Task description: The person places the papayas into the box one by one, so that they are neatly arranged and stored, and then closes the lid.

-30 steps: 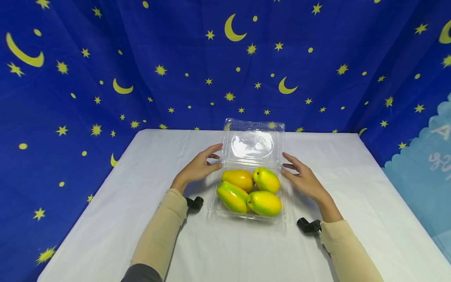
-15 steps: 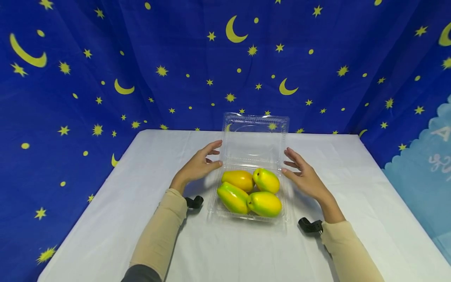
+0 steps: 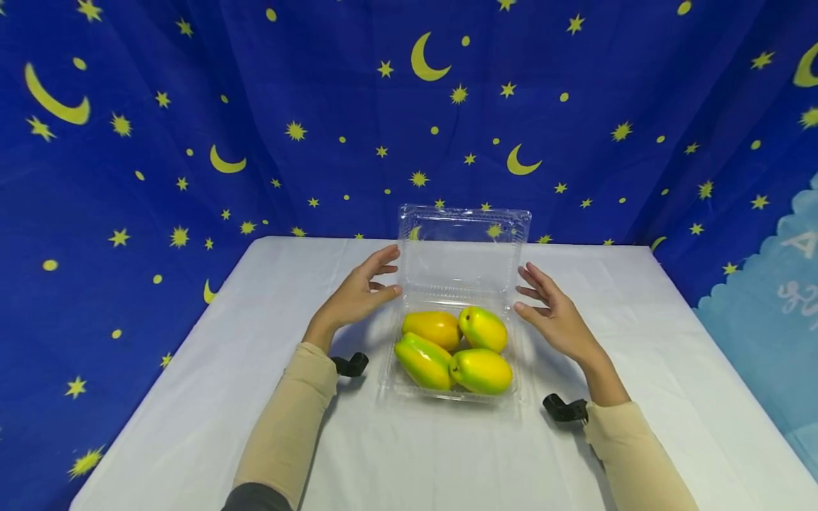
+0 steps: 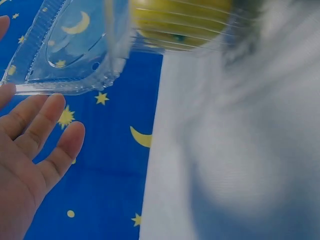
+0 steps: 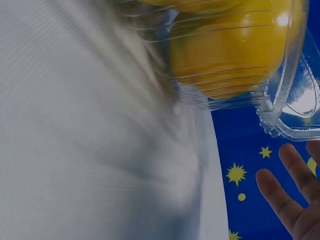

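A clear plastic clamshell box (image 3: 454, 394) sits on the table with several yellow-green fruits (image 3: 482, 370), like papayas or mangoes, in its base. Its lid (image 3: 463, 259) stands raised at the far side, leaning back. My left hand (image 3: 353, 298) is at the lid's left edge with fingers spread; in the left wrist view, fingertips (image 4: 56, 102) meet the lid's rim. At the opposite edge is my right hand (image 3: 557, 319), its fingers loosely extended. In the right wrist view, fingers (image 5: 272, 187) appear close to the lid rim; contact is unclear.
A white cloth (image 3: 409, 454) covers the table. Behind it hangs a blue curtain (image 3: 358, 85) with moons and stars. Black wrist-mounted devices (image 3: 350, 365) stick out near both sleeves. A light-blue panel (image 3: 767, 312) hangs on the right.
The lid has swung up from leaning far back to more upright. Both hands have moved slightly farther up and forward alongside it. The fruits have stayed in place.
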Demonstrator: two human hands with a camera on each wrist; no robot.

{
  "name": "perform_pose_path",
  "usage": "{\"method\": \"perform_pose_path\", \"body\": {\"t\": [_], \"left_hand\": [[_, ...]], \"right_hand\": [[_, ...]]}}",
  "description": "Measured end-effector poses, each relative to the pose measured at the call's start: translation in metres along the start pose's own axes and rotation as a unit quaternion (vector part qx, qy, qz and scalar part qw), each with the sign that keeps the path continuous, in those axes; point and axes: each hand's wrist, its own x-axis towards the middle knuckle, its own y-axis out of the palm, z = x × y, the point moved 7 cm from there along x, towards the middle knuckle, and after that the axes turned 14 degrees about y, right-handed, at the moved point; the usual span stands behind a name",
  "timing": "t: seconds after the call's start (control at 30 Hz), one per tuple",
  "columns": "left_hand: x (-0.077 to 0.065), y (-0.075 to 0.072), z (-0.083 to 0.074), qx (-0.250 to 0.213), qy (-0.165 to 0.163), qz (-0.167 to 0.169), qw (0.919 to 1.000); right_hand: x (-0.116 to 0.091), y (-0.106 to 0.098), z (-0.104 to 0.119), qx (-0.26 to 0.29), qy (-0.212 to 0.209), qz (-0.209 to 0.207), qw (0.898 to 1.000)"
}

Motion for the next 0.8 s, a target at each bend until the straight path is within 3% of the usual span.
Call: {"method": "perform_pose_path", "body": {"t": [0.43,0.8], "left_hand": [[-0.002,-0.013,-0.031,-0.005,0.034,-0.009,0.9994],[0.0,-0.015,-0.042,0.002,0.048,-0.025,0.9985]], "right_hand": [[-0.007,-0.009,0.02,0.058,-0.049,-0.002,0.997],[-0.016,-0.021,0.04,0.119,-0.104,0.003,0.987]]}}
